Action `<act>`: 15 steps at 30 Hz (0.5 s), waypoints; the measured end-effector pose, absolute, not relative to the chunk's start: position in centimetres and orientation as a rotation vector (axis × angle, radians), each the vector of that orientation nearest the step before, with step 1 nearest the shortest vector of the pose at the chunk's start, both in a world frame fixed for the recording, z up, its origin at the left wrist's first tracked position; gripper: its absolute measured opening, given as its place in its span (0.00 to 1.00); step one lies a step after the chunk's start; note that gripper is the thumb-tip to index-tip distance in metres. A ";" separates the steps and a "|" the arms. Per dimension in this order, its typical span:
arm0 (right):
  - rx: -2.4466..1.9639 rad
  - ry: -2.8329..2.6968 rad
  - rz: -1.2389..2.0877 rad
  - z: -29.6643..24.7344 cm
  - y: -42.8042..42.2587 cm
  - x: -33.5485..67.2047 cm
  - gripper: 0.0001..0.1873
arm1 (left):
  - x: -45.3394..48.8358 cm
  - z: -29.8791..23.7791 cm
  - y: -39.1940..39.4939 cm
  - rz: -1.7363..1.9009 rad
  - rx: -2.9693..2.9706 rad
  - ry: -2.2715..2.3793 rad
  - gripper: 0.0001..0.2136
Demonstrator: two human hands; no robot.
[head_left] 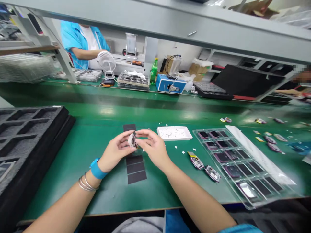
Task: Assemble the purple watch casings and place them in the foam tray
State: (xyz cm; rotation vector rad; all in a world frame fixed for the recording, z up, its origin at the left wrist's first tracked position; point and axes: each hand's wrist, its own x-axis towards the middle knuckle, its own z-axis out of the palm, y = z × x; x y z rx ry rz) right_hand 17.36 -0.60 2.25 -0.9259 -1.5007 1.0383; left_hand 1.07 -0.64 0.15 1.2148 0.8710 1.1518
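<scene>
Between my two hands is a small electronic assembly point(132, 140), pale on its left side and dark with parts on its right. My left hand point(116, 148) grips it from the left with thumb and fingers. From the right, my right hand point(154, 147) pinches at its edge; the fingertips partly hide it. Beneath the hands lies a strip of black rectangular pieces point(135, 168), its middle covered by them. Just right of my right hand is a white shallow box point(174, 133) with tiny bits in it. Two similar small assemblies point(196, 161) rest on the green bench nearer my right forearm.
A clear plastic tray point(239, 161) with dark screen-like parts lies at right, beside a long white sheet point(259, 152). Black foam trays point(31, 129) are stacked at left. Behind stand a fan point(106, 61), a green bottle point(154, 72) and a blue box point(170, 84). A co-worker point(84, 45) sits opposite.
</scene>
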 end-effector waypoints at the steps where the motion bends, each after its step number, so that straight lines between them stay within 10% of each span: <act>1: -0.902 -1.483 1.006 2.1 -0.4 17.7 0.10 | 1.0 0.2 -0.6 1.163 1.184 0.850 0.28; 15: -0.895 -1.717 0.463 0.6 -0.5 17.9 0.04 | 1.7 -0.6 -0.7 1.081 1.090 0.716 0.23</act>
